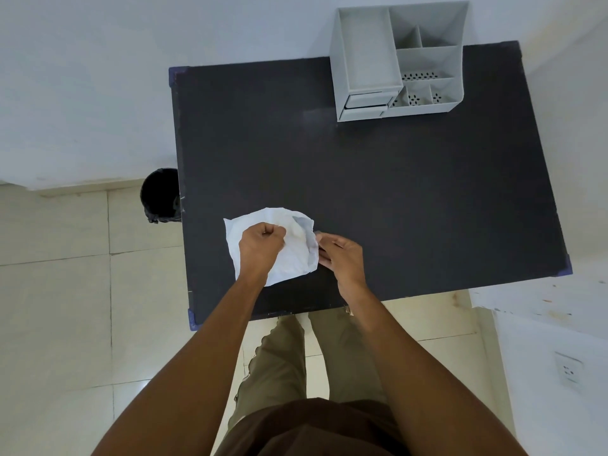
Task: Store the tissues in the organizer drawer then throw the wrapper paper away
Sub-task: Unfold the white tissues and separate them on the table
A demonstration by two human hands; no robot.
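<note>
White wrapper (289, 255), black table (362, 192), grey organizer (368, 60).

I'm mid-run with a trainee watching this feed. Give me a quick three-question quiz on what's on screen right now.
1. True or false: the grey organizer sits at the table's far right.
2. Where is the black bin? A) on the table B) on the floor beside the table's left edge C) inside the organizer
3. What white thing do the left hand and right hand touch?

Key: 1 true. 2 B. 3 the wrapper paper, lying on the table's near part; the left hand is closed on it, the right at its edge.
</note>
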